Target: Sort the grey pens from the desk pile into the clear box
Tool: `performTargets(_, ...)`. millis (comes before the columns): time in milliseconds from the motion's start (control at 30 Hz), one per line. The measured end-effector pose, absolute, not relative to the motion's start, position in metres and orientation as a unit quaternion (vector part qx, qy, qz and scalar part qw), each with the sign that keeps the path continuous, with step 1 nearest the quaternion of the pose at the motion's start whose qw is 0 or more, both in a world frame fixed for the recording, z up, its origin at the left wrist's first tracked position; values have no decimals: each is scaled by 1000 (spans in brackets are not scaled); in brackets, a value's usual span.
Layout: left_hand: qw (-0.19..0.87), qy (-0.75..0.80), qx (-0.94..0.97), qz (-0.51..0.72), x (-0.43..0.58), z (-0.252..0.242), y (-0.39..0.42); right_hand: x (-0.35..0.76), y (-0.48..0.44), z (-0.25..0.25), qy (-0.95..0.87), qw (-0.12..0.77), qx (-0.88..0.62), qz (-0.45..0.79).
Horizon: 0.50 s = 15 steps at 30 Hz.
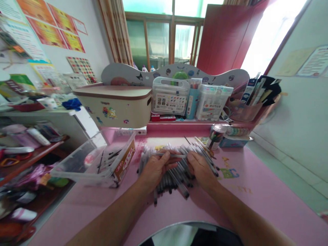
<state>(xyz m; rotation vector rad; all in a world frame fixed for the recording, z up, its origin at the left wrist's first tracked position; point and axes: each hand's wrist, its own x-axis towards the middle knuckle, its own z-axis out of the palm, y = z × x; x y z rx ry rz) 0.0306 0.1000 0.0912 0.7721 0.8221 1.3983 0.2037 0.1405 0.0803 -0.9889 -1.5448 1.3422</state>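
Note:
A heap of several grey pens [179, 171] lies on the pink desk [256, 201] in front of me. My left hand [156, 169] rests on the heap's left part, fingers curled round one pen [170, 155] held level across the pile. My right hand [201, 169] lies on the heap's right part, its fingers closed on the other end of that pen and on pens beneath. A clear plastic box [102, 162] with a few dark pens inside stands tilted at the desk's left edge, just left of my left hand.
A small jar of pens [216, 136] and a teal tin [234, 140] stand behind the heap. On the raised shelf sit a cream box [115, 106] and clear marker cases [170, 95]. Cluttered shelves [28, 150] fill the left side.

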Motion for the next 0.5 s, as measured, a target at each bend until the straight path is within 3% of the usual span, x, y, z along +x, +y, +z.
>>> performTargets(200,611,385,321,613,28,93,102,202,137,81,-565,416,-365,613)
performTargets(500,591,401,313,626,29,93,102,201,138,80,-565,405,-357,624)
